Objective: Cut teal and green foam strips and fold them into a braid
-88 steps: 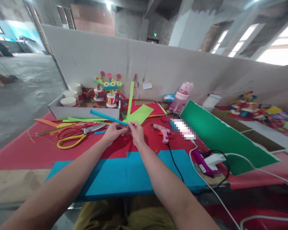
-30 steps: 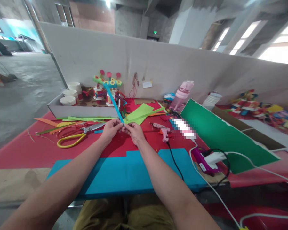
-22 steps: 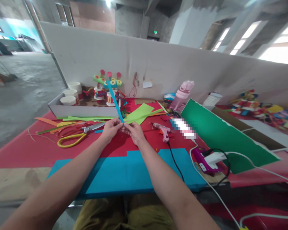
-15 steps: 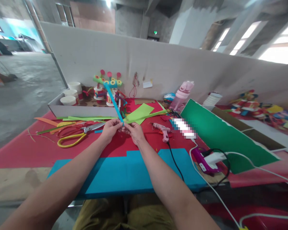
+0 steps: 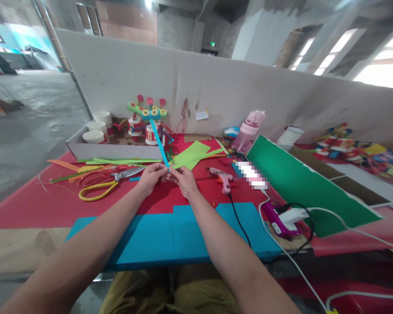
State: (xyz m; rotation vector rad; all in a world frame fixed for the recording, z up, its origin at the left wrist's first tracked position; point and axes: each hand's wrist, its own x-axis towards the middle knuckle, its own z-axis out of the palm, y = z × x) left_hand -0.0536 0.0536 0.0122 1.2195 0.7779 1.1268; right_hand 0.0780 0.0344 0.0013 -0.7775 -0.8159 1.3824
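Both hands meet above the middle of the red-covered table, fingers closed in a pinch. My left hand (image 5: 151,176) grips the lower end of a narrow blue paper strip (image 5: 159,141), which slants up and away to the left. Close against it, my right hand (image 5: 182,178) pinches at the same end. A light green paper strip (image 5: 216,153) runs rightward from near the fingertips; whether it is held cannot be made out. Behind lies a light green paper sheet (image 5: 196,152). Left of the hands rest large scissors (image 5: 100,190) with yellow and red handles.
A pink glue gun (image 5: 225,181) lies to the right, its black cord crossing blue sheets (image 5: 150,237) at the front edge. Beyond are a purple power strip (image 5: 277,222), a green board (image 5: 301,187) and a pink bottle (image 5: 249,131). A white box (image 5: 114,152) holds paper cups and cup figures.
The upper end of the blue strip has swung to the right and slightly lower. Both hands stay in nearly the same place, still pinching.
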